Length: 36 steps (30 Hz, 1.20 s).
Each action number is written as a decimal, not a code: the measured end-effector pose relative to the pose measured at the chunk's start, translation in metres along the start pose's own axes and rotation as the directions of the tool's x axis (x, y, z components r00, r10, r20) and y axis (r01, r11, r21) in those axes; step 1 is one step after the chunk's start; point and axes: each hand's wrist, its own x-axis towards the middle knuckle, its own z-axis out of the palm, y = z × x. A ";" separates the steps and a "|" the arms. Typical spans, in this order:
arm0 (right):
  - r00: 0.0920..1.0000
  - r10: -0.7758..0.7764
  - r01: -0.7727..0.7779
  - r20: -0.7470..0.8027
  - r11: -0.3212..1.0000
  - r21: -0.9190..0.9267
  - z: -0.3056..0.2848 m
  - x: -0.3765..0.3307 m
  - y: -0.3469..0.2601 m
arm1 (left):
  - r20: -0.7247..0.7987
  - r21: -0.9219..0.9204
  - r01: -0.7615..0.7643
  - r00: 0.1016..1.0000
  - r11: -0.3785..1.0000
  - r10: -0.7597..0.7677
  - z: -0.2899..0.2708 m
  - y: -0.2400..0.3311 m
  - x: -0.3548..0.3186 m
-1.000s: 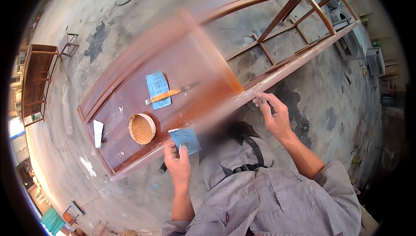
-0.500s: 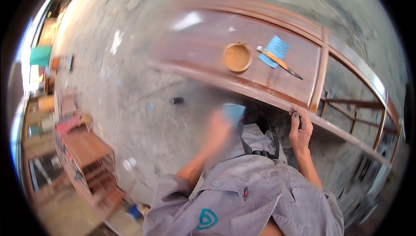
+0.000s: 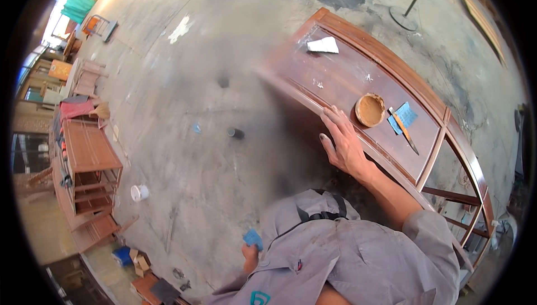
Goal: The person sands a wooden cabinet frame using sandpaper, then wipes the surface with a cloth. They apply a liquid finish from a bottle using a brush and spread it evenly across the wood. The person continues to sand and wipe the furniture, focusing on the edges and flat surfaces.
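The right hand (image 3: 344,145) lies open, palm down, on the near edge of the door (image 3: 347,78), whose long axis runs from upper left to lower right. The left hand (image 3: 250,256), low beside the body and well apart, pinches a blue pad (image 3: 253,238).

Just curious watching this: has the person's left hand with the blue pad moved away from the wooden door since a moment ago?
Yes. The left hand with the blue pad has dropped back beside the body, away from the door edge.

One wooden door (image 3: 358,87), one bowl (image 3: 370,109), three blue sandpaper pieces (image 3: 406,115).
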 end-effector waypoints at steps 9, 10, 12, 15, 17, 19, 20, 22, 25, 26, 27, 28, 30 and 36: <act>0.948 0.315 -0.312 -0.048 0.885 -0.347 0.077 0.094 0.019 | 0.055 -0.440 -0.035 0.996 0.897 0.066 -0.098 0.135 0.183; 0.948 0.311 -0.315 -0.071 0.877 -0.364 0.080 0.093 0.020 | 0.067 -0.457 -0.043 0.994 0.888 0.082 -0.121 0.153 0.197; 0.949 0.305 -0.314 -0.081 0.885 -0.343 0.080 0.097 0.017 | 0.074 -0.450 -0.081 0.989 0.889 0.128 -0.155 0.187 0.245; 0.944 0.312 -0.329 -0.105 0.888 -0.322 0.080 0.103 0.011 | 0.101 -0.418 -0.079 0.986 0.905 0.133 -0.175 0.226 0.299; 0.932 0.342 -0.363 -0.123 0.886 -0.289 0.083 0.106 0.009 | 0.146 -0.468 0.005 0.987 0.884 0.071 -0.186 0.268 0.314; 0.908 0.395 -0.418 -0.139 0.878 -0.232 0.088 0.111 0.007 | 0.180 -0.413 -0.011 0.979 0.911 0.093 -0.185 0.293 0.327; 0.887 0.432 -0.457 -0.164 0.873 -0.171 0.092 0.118 0.004 | 0.195 -0.385 -0.023 0.975 0.923 0.105 -0.184 0.303 0.333; 0.864 0.468 -0.493 -0.186 0.860 -0.131 0.101 0.130 0.002 | 0.203 -0.372 -0.058 0.969 0.926 0.142 -0.177 0.322 0.347; 0.843 0.508 -0.524 -0.177 0.850 -0.056 0.110 0.149 -0.007 | 0.190 -0.267 -0.200 0.948 0.943 0.255 -0.171 0.349 0.378; 0.843 0.513 -0.523 -0.160 0.852 -0.027 0.114 0.155 -0.008 | 0.200 -0.208 -0.255 0.934 0.944 0.296 -0.174 0.353 0.387; 0.843 0.513 -0.523 -0.160 0.852 -0.022 0.113 0.161 -0.006 | 0.192 -0.237 -0.289 0.922 0.928 0.336 -0.167 0.373 0.390; 0.850 0.511 -0.521 -0.132 0.851 -0.065 0.110 0.169 -0.003 | 0.190 -0.269 -0.320 0.907 0.908 0.376 -0.161 0.397 0.386; 0.836 0.531 -0.542 -0.139 0.839 -0.049 0.114 0.188 0.000 | 0.155 -0.277 -0.302 0.923 0.912 0.353 -0.167 0.422 0.386; 0.806 0.591 -0.583 -0.016 0.790 -0.188 0.123 0.220 -0.001 | 0.200 -0.029 -0.398 0.897 0.917 0.395 -0.183 0.508 0.430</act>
